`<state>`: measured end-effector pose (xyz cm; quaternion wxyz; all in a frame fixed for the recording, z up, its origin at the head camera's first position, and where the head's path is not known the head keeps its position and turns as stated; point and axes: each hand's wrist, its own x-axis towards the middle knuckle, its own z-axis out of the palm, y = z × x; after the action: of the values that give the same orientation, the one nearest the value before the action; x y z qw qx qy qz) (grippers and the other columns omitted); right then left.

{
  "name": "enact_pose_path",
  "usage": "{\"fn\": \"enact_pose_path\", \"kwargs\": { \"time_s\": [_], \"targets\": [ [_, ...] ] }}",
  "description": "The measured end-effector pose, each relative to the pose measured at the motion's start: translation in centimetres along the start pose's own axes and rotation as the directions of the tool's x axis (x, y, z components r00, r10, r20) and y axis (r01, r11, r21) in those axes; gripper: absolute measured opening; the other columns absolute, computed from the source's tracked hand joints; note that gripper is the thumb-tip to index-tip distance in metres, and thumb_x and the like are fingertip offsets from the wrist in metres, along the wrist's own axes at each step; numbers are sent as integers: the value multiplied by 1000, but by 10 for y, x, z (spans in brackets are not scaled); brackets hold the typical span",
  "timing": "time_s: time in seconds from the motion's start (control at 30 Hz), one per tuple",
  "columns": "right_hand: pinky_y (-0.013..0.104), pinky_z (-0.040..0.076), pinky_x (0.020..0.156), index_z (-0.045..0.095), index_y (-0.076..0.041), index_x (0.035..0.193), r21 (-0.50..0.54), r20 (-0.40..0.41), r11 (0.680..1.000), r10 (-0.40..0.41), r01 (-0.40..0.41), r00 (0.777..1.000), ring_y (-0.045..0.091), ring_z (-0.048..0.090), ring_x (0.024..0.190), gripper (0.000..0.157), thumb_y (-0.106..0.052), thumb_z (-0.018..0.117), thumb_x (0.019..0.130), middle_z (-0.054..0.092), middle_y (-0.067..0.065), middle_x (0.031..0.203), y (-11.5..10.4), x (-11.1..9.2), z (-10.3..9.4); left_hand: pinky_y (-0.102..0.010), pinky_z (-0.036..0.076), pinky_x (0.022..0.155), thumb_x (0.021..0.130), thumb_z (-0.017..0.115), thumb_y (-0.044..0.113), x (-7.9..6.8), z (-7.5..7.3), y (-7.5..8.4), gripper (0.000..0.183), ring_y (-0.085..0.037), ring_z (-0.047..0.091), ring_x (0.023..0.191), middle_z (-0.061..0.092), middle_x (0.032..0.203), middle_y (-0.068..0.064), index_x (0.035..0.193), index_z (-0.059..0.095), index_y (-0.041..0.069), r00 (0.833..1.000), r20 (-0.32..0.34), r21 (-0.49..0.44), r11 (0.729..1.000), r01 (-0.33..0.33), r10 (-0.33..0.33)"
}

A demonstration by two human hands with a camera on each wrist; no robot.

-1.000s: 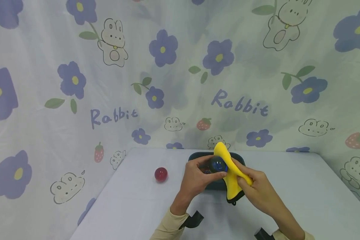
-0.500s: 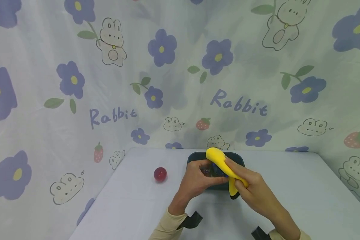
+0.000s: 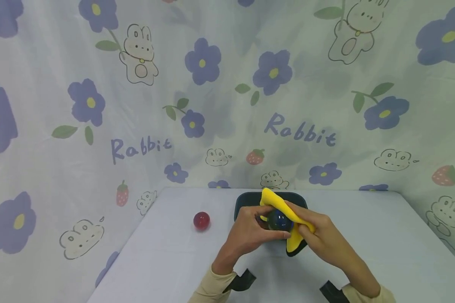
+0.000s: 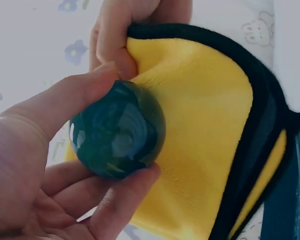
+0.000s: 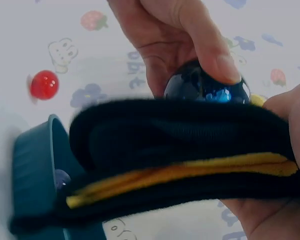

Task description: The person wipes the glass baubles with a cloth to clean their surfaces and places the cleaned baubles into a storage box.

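Note:
My left hand (image 3: 246, 229) grips a glossy dark blue-green ball (image 4: 117, 132), with the thumb on one side and the fingertips on the other. A yellow cloth with black edging (image 4: 200, 95) is folded in my right hand (image 3: 327, 237), which pinches it beside the ball. In the left wrist view the cloth spreads out behind the ball. The right wrist view shows the cloth's black edge covering the ball's lower part. Both hands are raised in front of a dark teal tub (image 3: 244, 200).
A clear red ball (image 3: 202, 221) rests on the white table left of the tub. Inside the tub a purplish ball (image 5: 62, 178) is partly visible. A curtain (image 3: 227, 97) printed with rabbits and flowers hangs behind the table.
The cloth has shifted about the ball: half a second ago it covered more of it, and now more of the ball shows in the head view. The left hand keeps its grip.

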<state>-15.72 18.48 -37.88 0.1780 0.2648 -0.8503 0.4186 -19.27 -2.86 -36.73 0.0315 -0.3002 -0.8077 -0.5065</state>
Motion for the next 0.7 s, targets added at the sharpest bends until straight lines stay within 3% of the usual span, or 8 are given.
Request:
{"fn": "enact_pose_path", "kwargs": {
  "time_s": [0.17,0.3,0.47,0.57,0.7],
  "targets": [
    [20,59,70,48,-5,144,134,41,988,66,-71,997,6,61,80,50,5,51,95,66,21,125,3,1,-2,-19,58,76,74,85,38,-1,0,1,51,-4,67,94,72,112,4,121,70,24,1000,-1,-56,998,-22,22],
    [23,59,70,45,1,145,198,46,977,67,-75,997,7,62,78,48,4,49,97,65,24,125,5,1,-3,-23,60,77,75,86,35,-1,1,2,51,-8,69,97,71,114,3,122,69,25,999,-28,-111,993,-25,22],
    [24,59,68,42,5,145,227,46,970,79,-87,996,8,61,73,48,2,49,97,68,21,113,5,1,-2,-26,61,77,74,87,31,-1,2,0,54,-15,71,100,72,114,1,125,68,27,995,-94,-147,988,-51,37],
    [24,59,67,42,5,145,225,44,969,95,-103,994,8,61,73,48,0,50,98,68,18,109,3,1,-1,-27,61,76,74,87,28,0,3,-2,54,-15,71,101,72,115,-1,125,68,24,989,-132,-174,981,-84,62],
    [24,58,66,42,5,145,224,46,967,114,-121,992,7,61,74,49,-1,50,98,68,19,110,1,1,1,-26,61,75,75,86,30,1,4,-3,52,-14,71,101,72,118,1,123,69,24,986,-163,-202,976,-80,47]
  ]
}}
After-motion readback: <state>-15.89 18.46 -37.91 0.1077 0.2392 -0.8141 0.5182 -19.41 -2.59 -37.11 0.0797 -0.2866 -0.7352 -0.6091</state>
